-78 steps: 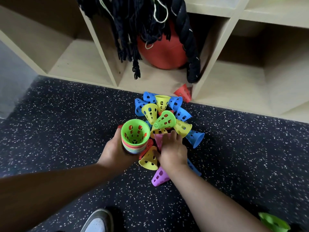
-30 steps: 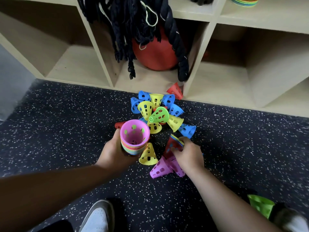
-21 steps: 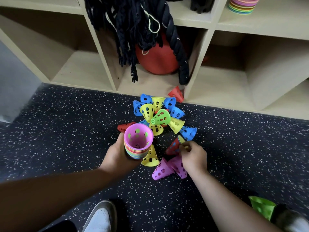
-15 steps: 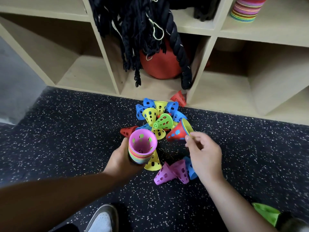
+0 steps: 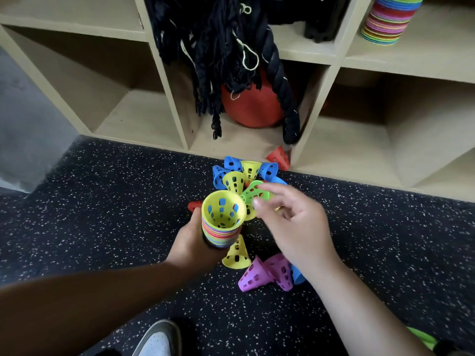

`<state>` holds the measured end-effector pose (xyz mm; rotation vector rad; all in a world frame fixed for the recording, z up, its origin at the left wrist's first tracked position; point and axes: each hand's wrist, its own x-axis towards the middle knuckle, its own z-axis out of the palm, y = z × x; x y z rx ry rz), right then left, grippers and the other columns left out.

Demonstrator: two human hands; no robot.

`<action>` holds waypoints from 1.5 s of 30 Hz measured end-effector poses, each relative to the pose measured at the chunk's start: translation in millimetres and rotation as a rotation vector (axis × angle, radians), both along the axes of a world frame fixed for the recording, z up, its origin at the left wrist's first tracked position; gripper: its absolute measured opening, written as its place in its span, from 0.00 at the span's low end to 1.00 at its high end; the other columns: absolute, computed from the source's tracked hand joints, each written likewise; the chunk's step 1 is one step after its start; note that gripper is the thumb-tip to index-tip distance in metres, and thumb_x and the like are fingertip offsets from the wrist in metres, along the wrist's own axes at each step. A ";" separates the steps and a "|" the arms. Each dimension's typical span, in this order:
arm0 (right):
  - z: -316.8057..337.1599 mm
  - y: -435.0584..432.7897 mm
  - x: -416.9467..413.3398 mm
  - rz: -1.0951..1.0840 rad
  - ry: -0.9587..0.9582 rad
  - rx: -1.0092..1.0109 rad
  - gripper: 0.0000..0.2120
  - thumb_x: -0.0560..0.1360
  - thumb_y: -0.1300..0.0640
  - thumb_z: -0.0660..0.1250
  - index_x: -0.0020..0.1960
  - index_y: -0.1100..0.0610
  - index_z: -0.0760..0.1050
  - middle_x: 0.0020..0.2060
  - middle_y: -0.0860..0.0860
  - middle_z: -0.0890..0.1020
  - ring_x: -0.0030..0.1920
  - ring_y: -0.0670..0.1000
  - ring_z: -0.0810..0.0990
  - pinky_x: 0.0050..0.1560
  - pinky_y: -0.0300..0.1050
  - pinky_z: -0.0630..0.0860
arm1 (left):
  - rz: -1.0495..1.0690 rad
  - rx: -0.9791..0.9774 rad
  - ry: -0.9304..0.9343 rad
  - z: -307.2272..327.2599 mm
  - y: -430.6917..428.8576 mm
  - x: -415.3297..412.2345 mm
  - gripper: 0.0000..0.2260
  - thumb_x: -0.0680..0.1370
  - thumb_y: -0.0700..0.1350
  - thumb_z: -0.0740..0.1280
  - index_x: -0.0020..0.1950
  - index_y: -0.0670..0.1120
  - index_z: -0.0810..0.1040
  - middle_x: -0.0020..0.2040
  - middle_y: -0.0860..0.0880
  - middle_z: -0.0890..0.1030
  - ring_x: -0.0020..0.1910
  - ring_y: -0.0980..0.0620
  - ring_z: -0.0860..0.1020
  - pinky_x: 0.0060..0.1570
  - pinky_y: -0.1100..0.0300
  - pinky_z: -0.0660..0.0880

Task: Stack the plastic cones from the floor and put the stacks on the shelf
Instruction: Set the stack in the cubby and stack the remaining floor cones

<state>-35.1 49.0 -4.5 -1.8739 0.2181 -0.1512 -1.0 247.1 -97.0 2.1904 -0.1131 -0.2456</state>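
The left hand [image 5: 191, 244] grips a stack [image 5: 221, 229] of cones from below, mouth up, a yellow one innermost on top. The right hand [image 5: 295, 224] hovers just beside its rim, blurred, fingers loosely spread with nothing in them that I can see. Its fingertips are over a green cone [image 5: 253, 192] on the pile [image 5: 236, 176] of blue and yellow cones behind the stack.

Below the stack a yellow cone [image 5: 237, 254] stands on the floor [image 5: 115, 201]. Two purple cones [image 5: 253, 276] lie on their sides near it, with a blue cone [image 5: 297, 274] partly under the right wrist. A red cone [image 5: 279, 156] lies against the foot of the shelf [image 5: 164, 80]. On an upper board to the right stands a second stack [image 5: 388, 20]. Dark ropes [image 5: 218, 42] hang over a red ball [image 5: 250, 109] in the middle compartment. A shoe [image 5: 158, 340] shows at the bottom edge.
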 end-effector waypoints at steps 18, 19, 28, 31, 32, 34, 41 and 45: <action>-114.9 -9.2 102.8 -0.203 0.528 -0.331 0.30 0.78 0.44 0.66 0.75 0.57 0.65 0.69 0.57 0.75 0.68 0.57 0.74 0.63 0.49 0.72 | 0.053 -0.033 0.009 2.1 7.0 14.2 0.32 0.62 0.52 0.83 0.59 0.61 0.68 0.46 0.76 0.78 0.45 0.73 0.78 0.39 0.80 0.70; -120.0 -8.7 106.7 -0.217 0.567 -0.277 0.30 0.78 0.45 0.66 0.75 0.58 0.65 0.68 0.57 0.76 0.68 0.57 0.74 0.64 0.49 0.72 | 0.054 -0.035 0.010 1.6 7.4 15.6 0.33 0.62 0.54 0.82 0.60 0.62 0.68 0.47 0.75 0.78 0.45 0.72 0.79 0.39 0.79 0.70; -111.7 -5.4 95.6 -0.332 0.384 0.003 0.04 0.78 0.53 0.67 0.49 0.52 0.80 0.32 0.45 0.82 0.35 0.44 0.79 0.34 0.38 0.71 | 0.088 0.000 0.045 -12.5 14.4 31.4 0.28 0.62 0.51 0.83 0.53 0.62 0.69 0.44 0.63 0.83 0.44 0.70 0.79 0.38 0.78 0.71; -79.8 -8.1 81.6 -0.276 0.157 -0.003 0.03 0.78 0.54 0.68 0.47 0.49 0.79 0.33 0.47 0.83 0.32 0.43 0.80 0.34 0.35 0.72 | 0.087 0.031 0.055 -17.1 19.8 33.9 0.29 0.62 0.53 0.82 0.55 0.61 0.69 0.45 0.61 0.83 0.44 0.67 0.80 0.41 0.70 0.76; -67.1 -7.9 78.8 -0.250 0.087 0.020 0.02 0.78 0.55 0.68 0.47 0.48 0.79 0.33 0.48 0.84 0.32 0.43 0.80 0.35 0.36 0.74 | 0.088 0.037 0.059 -18.4 21.5 34.8 0.29 0.62 0.54 0.82 0.56 0.61 0.69 0.45 0.61 0.83 0.44 0.66 0.81 0.42 0.66 0.78; -40.4 -6.1 75.4 -0.191 -0.022 0.047 0.03 0.77 0.56 0.69 0.47 0.49 0.80 0.33 0.48 0.84 0.31 0.43 0.80 0.35 0.36 0.75 | 0.083 0.047 0.058 -20.4 23.6 36.6 0.30 0.62 0.54 0.82 0.57 0.59 0.70 0.45 0.61 0.83 0.43 0.65 0.81 0.44 0.60 0.80; -2.0 3.7 66.3 0.144 -0.237 -0.162 0.04 0.73 0.59 0.74 0.47 0.52 0.84 0.36 0.43 0.84 0.36 0.43 0.81 0.37 0.30 0.73 | 0.068 0.007 0.040 -19.0 15.1 42.9 0.30 0.61 0.55 0.81 0.57 0.63 0.69 0.46 0.65 0.82 0.45 0.68 0.80 0.43 0.69 0.76; -13.5 -1.3 62.7 0.266 -0.155 -0.119 0.11 0.72 0.58 0.75 0.54 0.51 0.84 0.39 0.42 0.84 0.34 0.46 0.78 0.36 0.28 0.70 | 0.062 -0.024 0.026 -21.4 7.6 46.3 0.31 0.60 0.53 0.83 0.58 0.56 0.72 0.45 0.64 0.83 0.44 0.65 0.81 0.41 0.69 0.77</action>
